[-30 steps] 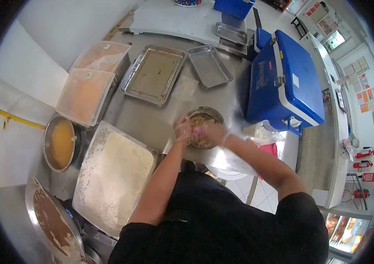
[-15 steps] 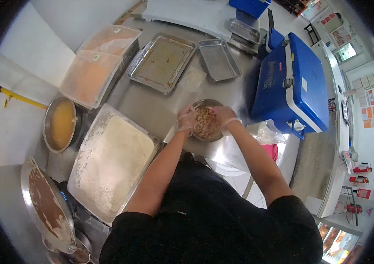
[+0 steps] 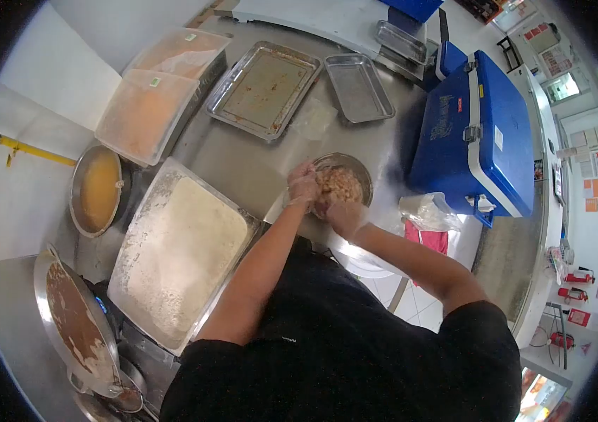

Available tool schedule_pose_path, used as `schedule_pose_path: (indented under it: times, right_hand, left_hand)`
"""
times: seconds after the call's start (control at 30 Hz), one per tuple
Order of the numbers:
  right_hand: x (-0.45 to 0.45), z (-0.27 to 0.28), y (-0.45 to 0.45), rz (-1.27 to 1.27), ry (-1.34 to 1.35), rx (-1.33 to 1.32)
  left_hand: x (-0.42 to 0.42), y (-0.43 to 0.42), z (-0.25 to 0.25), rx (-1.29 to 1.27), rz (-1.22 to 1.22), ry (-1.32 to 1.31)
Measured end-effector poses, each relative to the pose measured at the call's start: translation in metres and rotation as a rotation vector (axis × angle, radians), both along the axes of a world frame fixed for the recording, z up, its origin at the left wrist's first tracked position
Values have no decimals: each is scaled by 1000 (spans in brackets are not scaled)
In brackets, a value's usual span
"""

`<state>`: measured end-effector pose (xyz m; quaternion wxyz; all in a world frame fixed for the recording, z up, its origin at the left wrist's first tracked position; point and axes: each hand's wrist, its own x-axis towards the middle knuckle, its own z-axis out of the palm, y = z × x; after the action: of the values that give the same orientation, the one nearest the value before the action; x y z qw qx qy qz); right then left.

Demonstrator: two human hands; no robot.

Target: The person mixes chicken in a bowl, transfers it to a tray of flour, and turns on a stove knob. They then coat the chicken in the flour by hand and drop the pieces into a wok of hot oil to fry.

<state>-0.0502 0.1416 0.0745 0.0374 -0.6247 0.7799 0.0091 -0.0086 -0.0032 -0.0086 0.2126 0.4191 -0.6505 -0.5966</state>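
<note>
A round metal bowl (image 3: pixel 365 173) holding a chunky, light brown mixture (image 3: pixel 340 184) stands on the steel table. My left hand (image 3: pixel 303 184), in a clear glove, grips the bowl's left rim. At the near side of the bowl is my right hand (image 3: pixel 345 216), also gloved and blurred by motion; its fingers are closed at the mixture, and what they hold, if anything, cannot be made out. Just beyond the bowl lies a clear plastic sheet (image 3: pixel 314 118).
Behind are a stained tray (image 3: pixel 264 91) and a smaller tray (image 3: pixel 359 88). Left are a flour-covered tray (image 3: pixel 179 253), lidded tubs (image 3: pixel 145 116), a bowl of yellow liquid (image 3: pixel 100 190) and a wok (image 3: pixel 77 323). A blue cooler (image 3: pixel 475 133) and plastic bag (image 3: pixel 429 212) are right.
My right hand has moved from the bowl's right side to its near side. My left hand stays at the left rim. The view has shifted slightly.
</note>
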Motion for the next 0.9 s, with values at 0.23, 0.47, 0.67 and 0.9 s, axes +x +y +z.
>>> schedule_pose_path:
  times: [0.23, 0.47, 0.67, 0.9]
  right_hand:
    - [-41, 43, -46, -111, -21, 182]
    - [-86, -2, -38, -5, 81, 521]
    - [-82, -135, -7, 214, -200, 431]
    - [-76, -31, -6, -260, -937, 245]
  left_hand:
    - [-8, -18, -38, 13, -106, 50]
    - [-8, -8, -33, -80, -13, 99]
    - [7, 0, 24, -75, 11, -109]
    - [11, -1, 7, -108, 70, 22]
